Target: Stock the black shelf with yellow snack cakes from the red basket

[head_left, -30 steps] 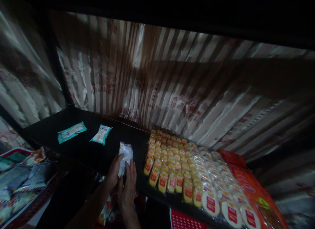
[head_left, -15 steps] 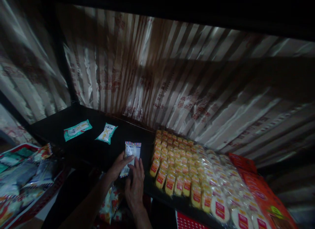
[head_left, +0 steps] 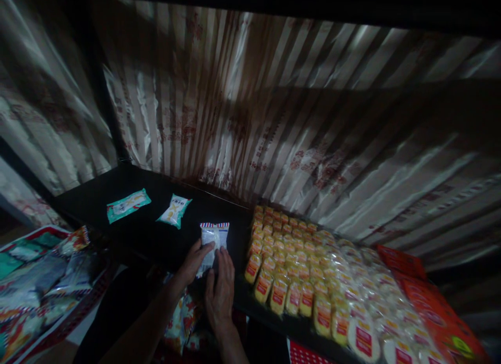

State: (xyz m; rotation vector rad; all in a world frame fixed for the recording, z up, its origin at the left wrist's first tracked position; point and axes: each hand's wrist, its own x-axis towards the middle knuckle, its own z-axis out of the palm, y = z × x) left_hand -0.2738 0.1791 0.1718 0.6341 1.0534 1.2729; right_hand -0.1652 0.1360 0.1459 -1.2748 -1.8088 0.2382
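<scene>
A white and blue snack packet (head_left: 220, 233) with red-and-blue striped ends lies near the front of the black shelf (head_left: 156, 244). My left hand (head_left: 192, 263) holds its left side, thumb across the top and the other fingers partly hidden. My right hand (head_left: 220, 296) has its fingers stretched out against the lower right of the packet, with the thumb apart. To the left lie two green and white packets, one upright-facing (head_left: 175, 211) and one slanted (head_left: 129, 205). Rows of yellow wrapped cakes (head_left: 279, 296) stand to the right.
Paler round wrapped cakes (head_left: 364, 340) and orange bags (head_left: 434, 312) continue rightward. A red and white basket (head_left: 74, 322) full of mixed packets is at lower left. More packets (head_left: 178, 322) lie below the shelf edge. Striped printed sheeting (head_left: 242, 118) hangs behind; a dark beam crosses the top.
The view has shifted slightly, moving the scene to the right. My right hand's fingers have slid toward the packet's right edge, uncovering more of its face. My left hand stays on it.
</scene>
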